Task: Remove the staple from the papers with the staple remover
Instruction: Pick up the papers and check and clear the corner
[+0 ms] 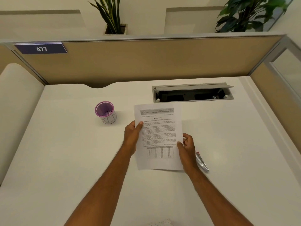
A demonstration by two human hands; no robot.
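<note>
At the desk's centre, the papers [158, 136] are pinched from both sides: the left hand [132, 136] closes thumb-over at 9 o'clock, the right hand [187, 148] at 4 o'clock. No staple is discernible. Thin, limp sheets could tear if the staple is pried roughly. Just right of the right hand, at 4 o'clock, lies the slim metal staple remover [202, 162], untouched. A round purple mesh cup [105, 114] stands at 10 o'clock on the smooth white desk [65, 152].
</note>
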